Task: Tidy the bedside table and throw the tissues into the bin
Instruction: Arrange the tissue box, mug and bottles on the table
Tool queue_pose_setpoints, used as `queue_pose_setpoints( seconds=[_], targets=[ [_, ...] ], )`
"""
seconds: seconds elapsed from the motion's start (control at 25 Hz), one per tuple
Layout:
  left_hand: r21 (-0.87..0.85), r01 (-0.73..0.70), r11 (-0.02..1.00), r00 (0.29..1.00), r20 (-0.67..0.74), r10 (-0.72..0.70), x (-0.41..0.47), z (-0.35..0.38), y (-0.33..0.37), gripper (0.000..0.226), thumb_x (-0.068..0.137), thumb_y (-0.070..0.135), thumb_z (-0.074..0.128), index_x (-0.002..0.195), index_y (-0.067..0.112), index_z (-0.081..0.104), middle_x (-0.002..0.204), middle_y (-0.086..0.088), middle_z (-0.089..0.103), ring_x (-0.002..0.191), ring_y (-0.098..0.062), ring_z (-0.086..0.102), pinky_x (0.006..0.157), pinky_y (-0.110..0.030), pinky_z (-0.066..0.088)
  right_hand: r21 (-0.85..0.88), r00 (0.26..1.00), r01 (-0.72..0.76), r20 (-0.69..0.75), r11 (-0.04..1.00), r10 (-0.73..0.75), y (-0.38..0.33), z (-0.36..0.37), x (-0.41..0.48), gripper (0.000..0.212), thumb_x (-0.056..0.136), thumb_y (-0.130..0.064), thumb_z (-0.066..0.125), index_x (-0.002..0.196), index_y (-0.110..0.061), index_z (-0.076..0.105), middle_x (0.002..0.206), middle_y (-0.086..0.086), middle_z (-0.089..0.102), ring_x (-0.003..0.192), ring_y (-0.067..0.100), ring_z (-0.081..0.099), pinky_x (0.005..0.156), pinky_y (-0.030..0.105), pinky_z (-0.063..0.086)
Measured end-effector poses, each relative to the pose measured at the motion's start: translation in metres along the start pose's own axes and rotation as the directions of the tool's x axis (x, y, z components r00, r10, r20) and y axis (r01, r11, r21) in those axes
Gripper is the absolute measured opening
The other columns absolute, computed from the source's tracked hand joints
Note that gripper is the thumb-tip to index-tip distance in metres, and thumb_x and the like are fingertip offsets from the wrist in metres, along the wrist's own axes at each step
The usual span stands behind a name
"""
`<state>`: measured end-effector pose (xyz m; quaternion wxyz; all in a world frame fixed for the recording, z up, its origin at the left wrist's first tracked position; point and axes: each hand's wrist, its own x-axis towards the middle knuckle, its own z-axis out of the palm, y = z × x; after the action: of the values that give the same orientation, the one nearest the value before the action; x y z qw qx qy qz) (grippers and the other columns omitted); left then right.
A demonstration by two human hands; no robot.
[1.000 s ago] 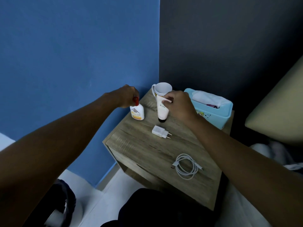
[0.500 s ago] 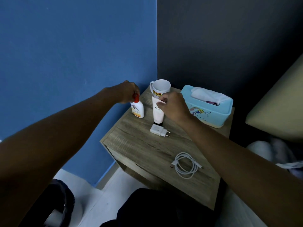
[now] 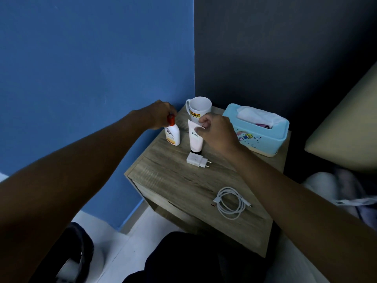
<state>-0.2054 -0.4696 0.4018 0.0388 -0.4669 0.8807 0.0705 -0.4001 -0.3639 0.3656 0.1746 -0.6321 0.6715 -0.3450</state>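
On the wooden bedside table (image 3: pixel 175 180) a small white bottle (image 3: pixel 173 134) with an orange-red cap stands upright at the back left. My left hand (image 3: pixel 161 114) is closed around its cap. A white tube (image 3: pixel 194 138) stands cap-down beside it, and my right hand (image 3: pixel 217 131) pinches its top edge. A white mug (image 3: pixel 199 108) stands behind the tube in the corner. At the back right sits a light blue tissue box (image 3: pixel 259 135) with a white tissue (image 3: pixel 255 117) sticking out of it.
A white charger plug (image 3: pixel 196 159) lies in front of the tube. A coiled white cable (image 3: pixel 231 202) lies near the table's front right. Blue and dark walls meet behind the table. A beige cushion (image 3: pixel 344 135) is at right, a dark round object (image 3: pixel 77 254) on the floor at lower left.
Both hands stay on the bottle cap and the tube top; the tube has come a little closer to the charger plug. The view has tilted slightly, showing more of the tissue box.
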Motion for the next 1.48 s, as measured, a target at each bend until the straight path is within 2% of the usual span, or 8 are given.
queue_pose_setpoints(
  seconds=[0.16, 0.28, 0.4, 0.52, 0.6, 0.84, 1.08, 1.48],
  targets=[
    [-0.173, 0.052, 0.984, 0.976, -0.198, -0.087, -0.023, 0.023, 0.014, 0.065, 0.08, 0.005, 0.07, 0.139, 0.012, 0.045, 0.135, -0.017, 0.051, 0.123, -0.035, 0.048, 0.1, -0.046, 0.045, 0.059, 0.996, 0.032, -0.081, 0.998, -0.028, 0.017, -0.017, -0.04, 0.034, 0.083, -0.026, 0.074, 0.115, -0.016, 0.065, 0.104, 0.001, 0.065, 0.091, 0.008, 0.059, 0.075, 0.021, 0.041],
    [-0.34, 0.09, 0.936, 0.859, -0.45, -0.246, -0.055, 0.061, 0.046, 0.042, 0.081, 0.011, 0.068, 0.121, 0.008, 0.056, 0.12, -0.019, 0.055, 0.113, -0.036, 0.051, 0.093, -0.045, 0.048, 0.029, 0.999, 0.006, 0.033, 1.0, -0.007, 0.049, -0.022, -0.102, 0.021, 0.085, -0.015, 0.068, 0.105, -0.02, 0.065, 0.103, -0.005, 0.06, 0.085, -0.001, 0.053, 0.076, 0.021, 0.043],
    [-0.325, 0.046, 0.945, 0.929, -0.332, -0.16, -0.074, 0.114, 0.074, 0.027, 0.084, 0.014, 0.057, 0.107, 0.001, 0.062, 0.104, -0.022, 0.062, 0.097, -0.039, 0.06, 0.082, -0.042, 0.049, -0.143, 0.992, -0.017, 0.124, 0.99, 0.035, 0.079, -0.017, -0.168, 0.031, 0.075, -0.009, 0.066, 0.103, -0.023, 0.067, 0.113, 0.001, 0.056, 0.108, 0.02, 0.05, 0.091, 0.03, 0.043],
    [-0.44, 0.122, 0.89, 0.962, -0.168, -0.215, -0.078, 0.139, 0.091, 0.046, 0.083, 0.02, 0.054, 0.127, 0.006, 0.055, 0.12, -0.014, 0.06, 0.111, -0.032, 0.057, 0.091, -0.037, 0.047, -0.267, 0.988, 0.008, 0.154, 0.964, 0.035, 0.09, -0.008, -0.206, 0.049, 0.065, -0.011, 0.064, 0.11, -0.031, 0.065, 0.122, 0.0, 0.052, 0.111, 0.024, 0.045, 0.09, 0.037, 0.045],
    [-0.504, 0.177, 0.845, 0.952, -0.131, -0.278, -0.077, 0.143, 0.104, 0.056, 0.082, 0.014, 0.063, 0.136, 0.008, 0.049, 0.132, -0.013, 0.055, 0.12, -0.028, 0.052, 0.098, -0.037, 0.045, -0.314, 0.99, -0.015, 0.127, 0.949, 0.057, 0.098, -0.008, -0.213, 0.048, 0.065, -0.018, 0.063, 0.11, -0.034, 0.065, 0.125, 0.001, 0.052, 0.112, 0.024, 0.043, 0.088, 0.04, 0.046],
    [-0.562, 0.189, 0.805, 0.961, -0.063, -0.269, -0.065, 0.148, 0.135, 0.058, 0.08, 0.021, 0.067, 0.133, 0.013, 0.047, 0.119, -0.013, 0.061, 0.106, -0.026, 0.059, 0.084, -0.033, 0.048, -0.323, 0.975, -0.22, -0.063, 0.92, 0.211, 0.129, -0.031, -0.188, 0.036, 0.071, -0.025, 0.063, 0.107, -0.024, 0.071, 0.128, 0.008, 0.054, 0.12, 0.031, 0.041, 0.092, 0.047, 0.045],
    [-0.542, 0.285, 0.791, 0.907, -0.114, -0.405, -0.046, 0.154, 0.159, 0.054, 0.082, 0.041, 0.067, 0.123, 0.009, 0.053, 0.117, -0.017, 0.064, 0.108, -0.034, 0.061, 0.084, -0.041, 0.051, -0.319, 0.92, -0.382, -0.215, 0.867, 0.327, 0.144, -0.023, -0.163, 0.044, 0.072, -0.033, 0.051, 0.11, -0.018, 0.067, 0.13, 0.013, 0.05, 0.12, 0.036, 0.042, 0.092, 0.047, 0.044],
    [-0.374, 0.238, 0.896, 0.911, -0.235, -0.34, -0.044, 0.163, 0.181, 0.062, 0.083, 0.055, 0.06, 0.127, 0.012, 0.052, 0.119, -0.017, 0.062, 0.11, -0.033, 0.059, 0.086, -0.041, 0.05, -0.312, 0.879, -0.452, -0.315, 0.836, 0.357, 0.142, -0.011, -0.167, 0.046, 0.077, -0.035, 0.045, 0.117, -0.016, 0.059, 0.139, 0.017, 0.044, 0.123, 0.038, 0.041, 0.092, 0.049, 0.044]
  ],
)
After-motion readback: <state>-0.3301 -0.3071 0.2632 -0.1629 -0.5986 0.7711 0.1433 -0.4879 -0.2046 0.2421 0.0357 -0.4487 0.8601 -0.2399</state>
